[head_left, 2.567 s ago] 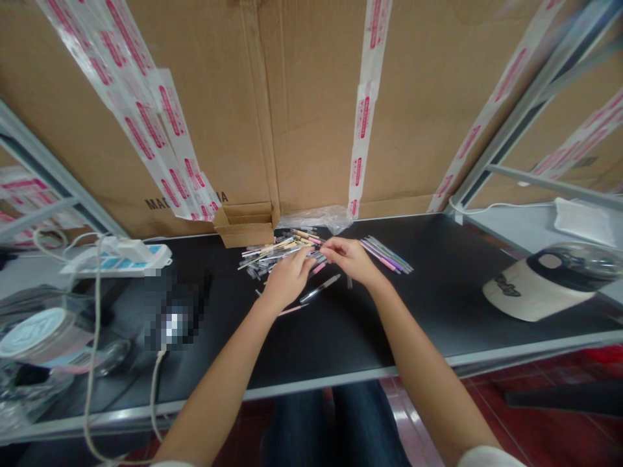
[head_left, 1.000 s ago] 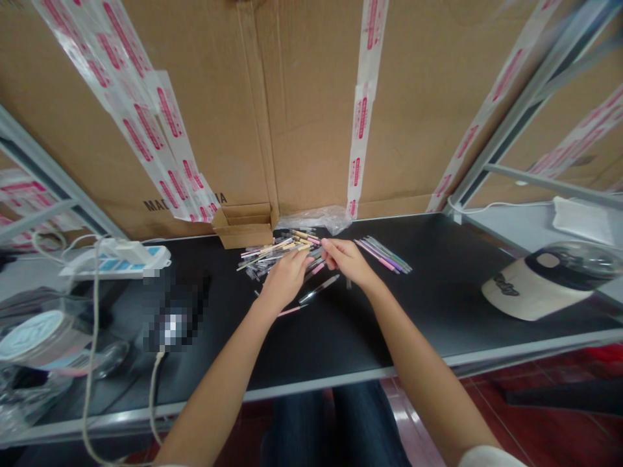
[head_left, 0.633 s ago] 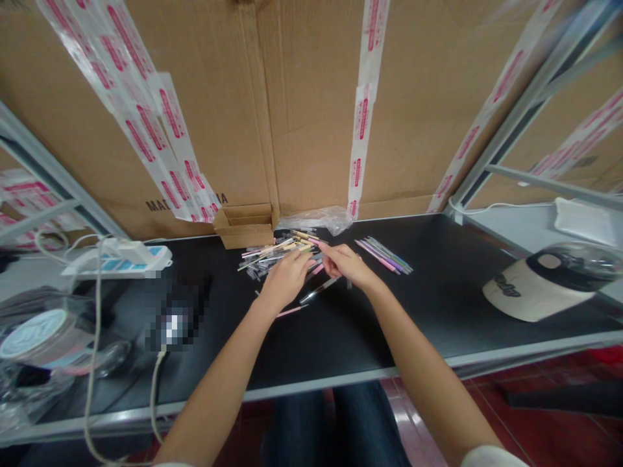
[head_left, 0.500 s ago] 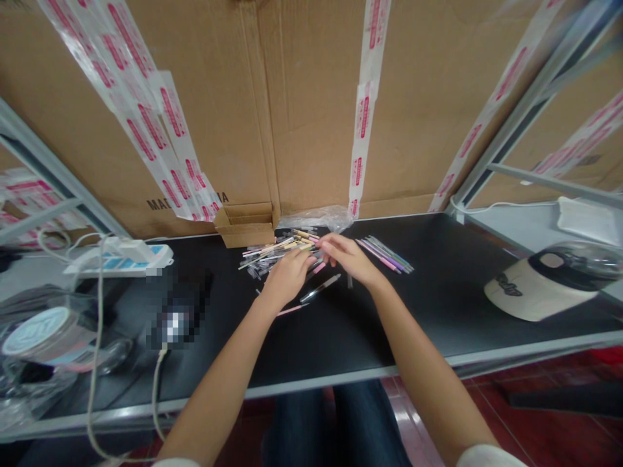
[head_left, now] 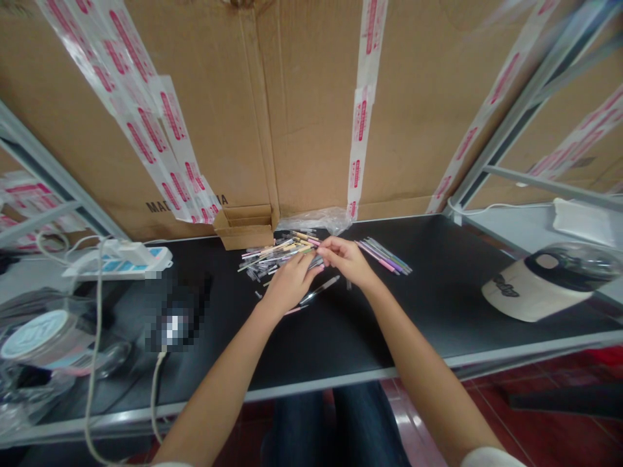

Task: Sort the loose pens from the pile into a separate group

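Near the middle of the black table, a loose pile of pens (head_left: 265, 259) lies crossed in many directions. Over its right side is my left hand (head_left: 289, 282), closed, with a slim pink-ended pen (head_left: 317, 268) showing by its thumb. My right hand (head_left: 346, 261) meets it from the right, thumb and fingertips pinched together; what lies between them is hidden. Just below the hands rests a clear pen (head_left: 321, 290) with a dark tip. To the right of my right hand, several pens (head_left: 384, 256) lie side by side in a neat row.
A small open cardboard box (head_left: 246, 227) and crumpled clear plastic (head_left: 321, 220) stand behind the pile. Leftward are a power strip (head_left: 121, 263), a cable (head_left: 97, 337) and a plastic tub (head_left: 43, 337). A cream-and-black appliance (head_left: 535, 285) sits at right; large cardboard (head_left: 311, 130) backs the table.
My left hand has shifted slightly right and down, covering part of the clear pen. My right hand has moved slightly left, and the fingertips of both hands are closer together.
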Motion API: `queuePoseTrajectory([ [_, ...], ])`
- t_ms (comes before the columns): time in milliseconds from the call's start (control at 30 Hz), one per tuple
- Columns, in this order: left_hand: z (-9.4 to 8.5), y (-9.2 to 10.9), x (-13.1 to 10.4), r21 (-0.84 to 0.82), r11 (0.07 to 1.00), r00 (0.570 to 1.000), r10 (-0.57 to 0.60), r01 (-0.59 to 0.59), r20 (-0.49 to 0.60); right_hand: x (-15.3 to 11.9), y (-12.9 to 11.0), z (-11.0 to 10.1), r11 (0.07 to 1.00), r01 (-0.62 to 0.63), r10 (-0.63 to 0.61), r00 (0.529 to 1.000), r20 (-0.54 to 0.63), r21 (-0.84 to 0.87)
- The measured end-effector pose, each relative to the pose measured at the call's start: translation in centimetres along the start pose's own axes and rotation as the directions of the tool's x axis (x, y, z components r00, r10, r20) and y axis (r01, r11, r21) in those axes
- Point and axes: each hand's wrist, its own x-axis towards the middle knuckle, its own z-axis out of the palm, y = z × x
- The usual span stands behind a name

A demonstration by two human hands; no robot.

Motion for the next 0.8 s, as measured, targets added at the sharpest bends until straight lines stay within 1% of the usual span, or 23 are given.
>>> queuePoseTrajectory([
  [100, 0.2, 0.0, 0.1, 0.019, 1.0, 1.0, 0.0, 0.001, -0.006, -0.1, -0.1, 0.0, 0.993, -0.061, 0.061, 0.998, -0.008, -0.102],
  [167, 0.4, 0.1, 0.1, 0.036, 0.999, 1.0, 0.01, -0.01, -0.002, -0.1, 0.2, 0.1, 0.969, -0.032, 0.026, 0.999, -0.026, -0.243],
  [267, 1.0, 0.3, 0.0, 0.049, 0.998, 0.999, 0.037, -0.038, 0.015, 0.0, 0.9, 0.5, 0.881, 0.045, -0.069, 0.997, -0.034, -0.47],
  [333, 1.3, 0.5, 0.0, 0.049, 0.997, 0.998, 0.055, -0.056, 0.022, 0.0, 1.2, 0.7, 0.832, 0.014, -0.057, 0.996, -0.061, -0.554],
  [367, 1.4, 0.5, 0.0, 0.048, 0.997, 0.998, 0.062, -0.063, 0.026, 0.0, 1.3, 0.8, 0.826, -0.018, -0.033, 0.996, -0.081, -0.563],
  [433, 1.5, 0.5, 0.0, 0.055, 0.997, 0.998, 0.062, -0.063, 0.031, 0.0, 1.3, 0.9, 0.857, -0.068, 0.023, 0.995, -0.095, -0.51],
  [500, 1.4, 0.3, 0.1, 0.066, 0.997, 0.999, 0.034, -0.037, 0.036, 0.0, 1.0, 0.8, 0.919, -0.081, 0.068, 0.997, -0.047, -0.385],
  [567, 1.2, 0.0, 0.2, 0.061, 0.998, 0.999, -0.003, 0.001, 0.04, 0.0, 0.7, 0.5, 0.971, -0.074, 0.079, 0.997, 0.013, -0.228],
  [633, 0.9, -0.3, 0.4, 0.024, 0.999, 0.999, -0.032, 0.032, 0.031, 0.0, 0.4, -0.1, 0.995, -0.044, 0.049, 0.998, 0.049, -0.086],
  [700, 0.5, -0.4, 0.4, -0.034, 0.998, 0.999, -0.042, 0.043, 0.02, 0.0, 0.2, -0.7, 1.0, 0.0, 0.0, 0.998, 0.062, -0.001],
  [733, 0.4, -0.5, 0.5, -0.061, 0.997, 0.999, -0.042, 0.043, 0.02, 0.0, 0.2, -0.9, 1.0, 0.017, -0.018, 0.998, 0.064, 0.013],
  [800, 0.1, -0.5, 0.5, -0.096, 0.995, 0.999, -0.038, 0.04, 0.031, 0.0, 0.2, -1.2, 0.999, 0.031, -0.03, 0.998, 0.059, -0.011],
])
